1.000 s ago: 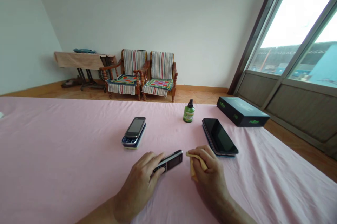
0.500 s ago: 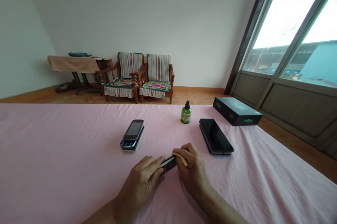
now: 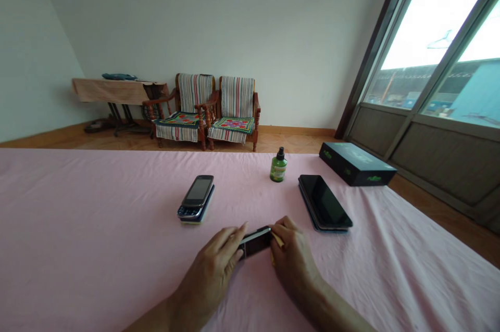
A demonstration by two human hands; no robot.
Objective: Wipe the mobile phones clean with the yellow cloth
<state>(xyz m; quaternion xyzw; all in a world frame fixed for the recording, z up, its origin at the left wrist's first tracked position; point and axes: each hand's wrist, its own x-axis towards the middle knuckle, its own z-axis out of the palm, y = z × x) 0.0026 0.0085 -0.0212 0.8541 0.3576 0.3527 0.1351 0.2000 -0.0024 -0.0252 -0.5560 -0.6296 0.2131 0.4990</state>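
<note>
My left hand point(image 3: 214, 265) is closed around the left end of a small dark mobile phone point(image 3: 258, 243), held tilted on its edge just above the pink sheet. At the phone's right end, my right hand point(image 3: 294, 255) pinches a folded yellow cloth point(image 3: 277, 240) against it; the fingers hide most of the cloth. Beyond my left hand a slider phone point(image 3: 198, 191) with its keypad out lies on top of another thin item. A large black phone or small tablet point(image 3: 325, 202) rests on a similar flat device to the right of my right hand.
A green bottle with a black cap point(image 3: 278, 166) stands farther back on the pink sheet point(image 3: 97, 228). To its right lies a flat black box point(image 3: 355, 164) with green print. Past the sheet's far edge are two wooden chairs point(image 3: 236, 98) and a cloth-covered table point(image 3: 113, 90).
My right hand and the cloth have shifted slightly right to the phone's end, showing more of its dark face. My left hand keeps its hold. The view has moved a little.
</note>
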